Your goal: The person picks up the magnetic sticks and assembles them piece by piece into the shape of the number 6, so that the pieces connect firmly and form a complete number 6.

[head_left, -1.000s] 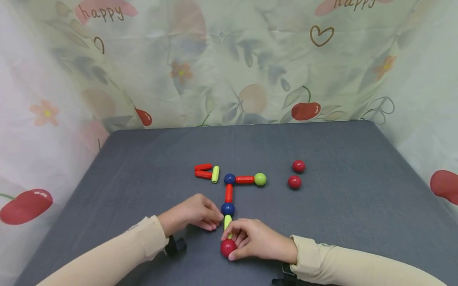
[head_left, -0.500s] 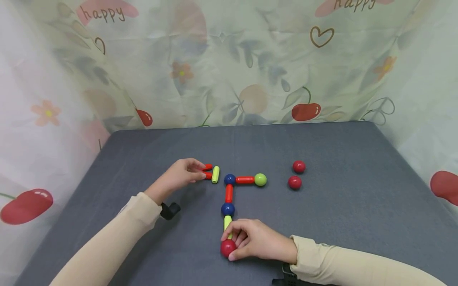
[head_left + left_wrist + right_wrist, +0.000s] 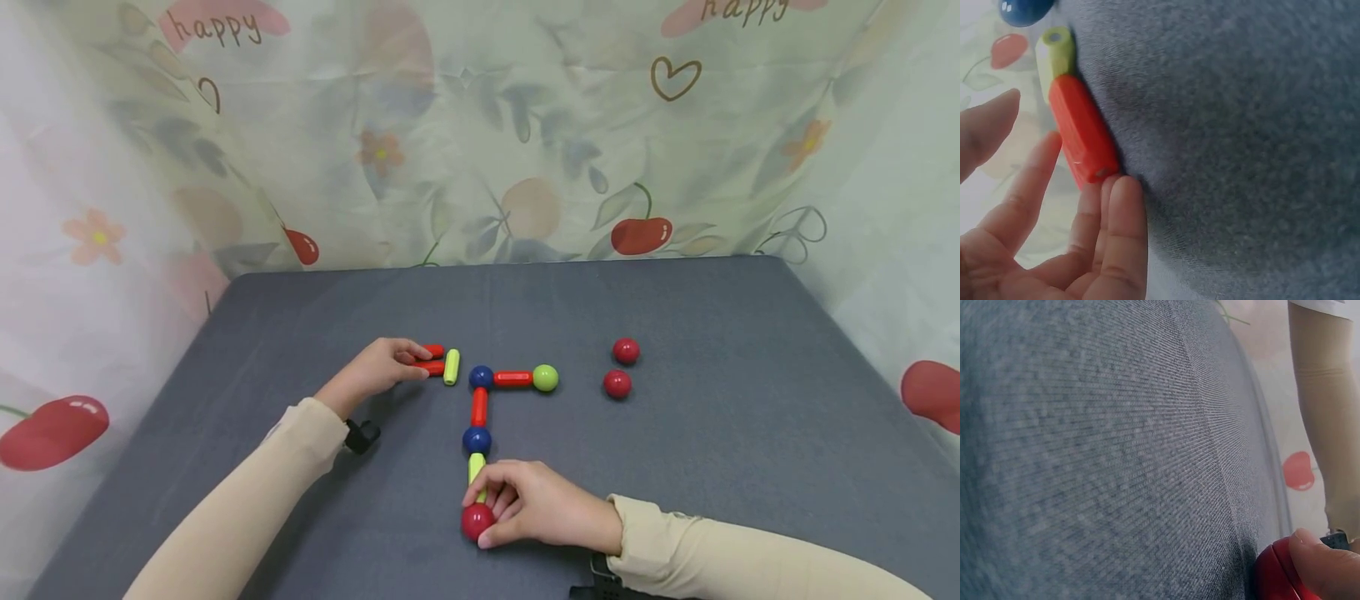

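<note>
In the head view, my left hand (image 3: 382, 367) reaches to two red magnetic rods (image 3: 432, 367) lying beside a yellow-green rod (image 3: 451, 367). The left wrist view shows fingertips (image 3: 1125, 194) at the near end of a red rod (image 3: 1085, 134), with thumb and fingers spread apart. My right hand (image 3: 536, 504) grips a red ball (image 3: 477, 522) between thumb and fingers. From that ball a yellow-green rod (image 3: 476, 468), partly covered by the fingers, runs up to a blue ball (image 3: 477, 441). Beyond it come an upright red rod (image 3: 479, 407), another blue ball (image 3: 482, 377), a sideways red rod (image 3: 513, 378) and a green ball (image 3: 545, 377).
Two loose red balls (image 3: 626, 351) lie to the right on the grey cloth-covered table (image 3: 720, 417). A patterned curtain (image 3: 480, 125) hangs behind the table and along its sides.
My left hand has left the yellow-green rod's side and moved up and left to the loose red rods. The right hand keeps its grip on the red ball.
</note>
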Demonstrator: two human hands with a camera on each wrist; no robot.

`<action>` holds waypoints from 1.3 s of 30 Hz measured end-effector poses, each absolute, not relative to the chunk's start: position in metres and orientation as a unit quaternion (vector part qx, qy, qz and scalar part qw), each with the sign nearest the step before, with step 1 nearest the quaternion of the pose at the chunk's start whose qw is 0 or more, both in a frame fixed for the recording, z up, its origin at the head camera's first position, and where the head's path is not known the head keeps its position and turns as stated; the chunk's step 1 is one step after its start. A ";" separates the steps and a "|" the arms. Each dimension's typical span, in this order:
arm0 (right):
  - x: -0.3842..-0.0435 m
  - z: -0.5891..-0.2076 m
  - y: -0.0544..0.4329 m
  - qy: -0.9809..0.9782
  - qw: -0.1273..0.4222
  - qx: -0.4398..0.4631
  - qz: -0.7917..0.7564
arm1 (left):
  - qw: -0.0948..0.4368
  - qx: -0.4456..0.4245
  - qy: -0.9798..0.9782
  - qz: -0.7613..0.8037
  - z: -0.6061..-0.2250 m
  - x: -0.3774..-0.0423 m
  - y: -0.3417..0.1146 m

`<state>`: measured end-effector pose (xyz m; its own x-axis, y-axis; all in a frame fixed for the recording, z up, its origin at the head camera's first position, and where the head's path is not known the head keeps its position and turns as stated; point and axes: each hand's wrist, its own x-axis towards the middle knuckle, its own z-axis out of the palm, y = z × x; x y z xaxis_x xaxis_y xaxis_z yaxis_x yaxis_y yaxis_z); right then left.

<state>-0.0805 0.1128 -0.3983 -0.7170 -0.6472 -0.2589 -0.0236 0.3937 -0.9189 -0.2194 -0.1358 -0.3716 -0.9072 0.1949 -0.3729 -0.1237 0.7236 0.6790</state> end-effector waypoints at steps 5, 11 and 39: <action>-0.081 -0.399 0.113 0.777 0.307 -0.220 -0.503 | 0.216 0.036 0.910 0.351 -0.373 -0.221 -0.133; -0.082 -0.399 0.113 0.777 0.309 -0.217 -0.504 | 0.212 0.037 0.921 0.325 -0.374 -0.225 -0.128; -0.082 -0.398 0.112 0.776 0.312 -0.221 -0.502 | 0.233 0.042 0.913 0.331 -0.359 -0.217 -0.124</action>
